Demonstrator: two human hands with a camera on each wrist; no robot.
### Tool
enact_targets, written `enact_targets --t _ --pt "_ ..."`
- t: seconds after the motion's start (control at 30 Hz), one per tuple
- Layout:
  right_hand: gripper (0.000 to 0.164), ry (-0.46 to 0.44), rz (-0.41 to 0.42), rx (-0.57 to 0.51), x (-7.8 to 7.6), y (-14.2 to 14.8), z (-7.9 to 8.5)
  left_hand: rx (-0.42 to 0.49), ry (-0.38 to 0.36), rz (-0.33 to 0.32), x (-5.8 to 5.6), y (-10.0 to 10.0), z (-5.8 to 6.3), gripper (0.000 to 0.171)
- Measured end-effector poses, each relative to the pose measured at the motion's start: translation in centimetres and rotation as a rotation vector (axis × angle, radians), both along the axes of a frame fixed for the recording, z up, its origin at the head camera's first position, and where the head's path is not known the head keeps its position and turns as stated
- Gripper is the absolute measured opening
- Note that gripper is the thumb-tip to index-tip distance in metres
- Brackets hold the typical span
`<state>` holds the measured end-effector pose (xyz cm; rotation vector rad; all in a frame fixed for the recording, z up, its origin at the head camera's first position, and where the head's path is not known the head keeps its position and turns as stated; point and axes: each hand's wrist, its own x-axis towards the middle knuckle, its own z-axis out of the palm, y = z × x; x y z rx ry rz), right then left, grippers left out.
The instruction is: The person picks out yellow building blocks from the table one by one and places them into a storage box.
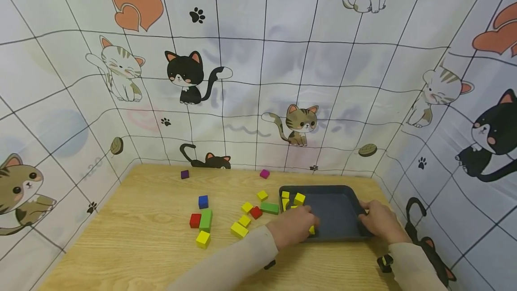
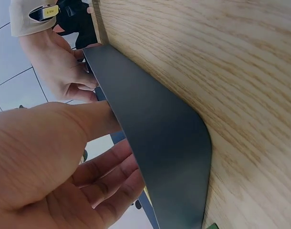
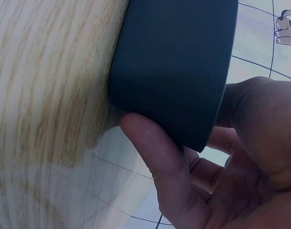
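**Yellow blocks (image 1: 299, 199) in a dark tray (image 1: 339, 217)**

The tray lies on a wooden table (image 1: 153, 201), right of the middle. Several yellow blocks sit toward its left side, some partly hidden by the left hand (image 1: 292, 227); the right part of its floor is bare. That hand reaches across the near wall, with thumb and bent fingers past the rim; whether it holds a block, I cannot tell. One yellow block shows right at its fingertips. The right hand (image 1: 381, 220) grips the tray's right side, the thumb against the outer wall and other fingers across the rim.

Just left of the tray lies a green block (image 1: 269, 208), with a red block (image 1: 256, 212) beside it. Four loose yellow blocks (image 1: 239, 230) are scattered around these two. Farther left is another group: a blue cube (image 1: 203, 201), a red cube (image 1: 195, 220) next to a long green piece (image 1: 205, 220), and a yellow cube (image 1: 203, 239) at the near end. Toward the table's back edge, well apart, lie a dark purple cube (image 1: 184, 174) and a magenta cube (image 1: 264, 174). Behind hangs a white cloth (image 1: 242, 80) printed with cats and grid lines.
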<state>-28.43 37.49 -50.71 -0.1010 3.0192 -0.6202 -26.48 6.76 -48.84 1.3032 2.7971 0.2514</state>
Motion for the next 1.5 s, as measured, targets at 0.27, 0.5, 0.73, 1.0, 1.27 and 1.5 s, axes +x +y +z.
enact_targets --t 0.27,0.5,0.73,1.0,1.27,1.5 --pt "0.054 -0.017 -0.01 0.007 0.0 0.2 0.2 0.06 0.017 -0.014 -0.4 -0.7 0.2 0.032" --pt "0.054 -0.026 -0.019 0.001 0.0 0.0 0.2 0.17 0.043 0.002 -0.8 -2.9 0.5 0.028" --pt "0.053 -0.022 -0.026 0.016 0.0 0.0 0.3 0.221 0.06 0.12 -1.6 -5.3 0.5 0.032" --pt "0.054 -0.007 -0.024 0.0 0.0 0.1 0.0 0.228 0.077 0.238 -3.5 -8.4 -0.3 0.032" --pt "0.054 -0.005 -0.025 0.01 0.2 -0.1 0.1 0.229 0.062 0.336 -5.3 -11.6 -1.6 0.034" --pt "0.054 -0.006 -0.034 0.003 0.0 0.1 -0.1 0.22 0.012 0.364 -6.0 -12.6 -2.2 0.032"
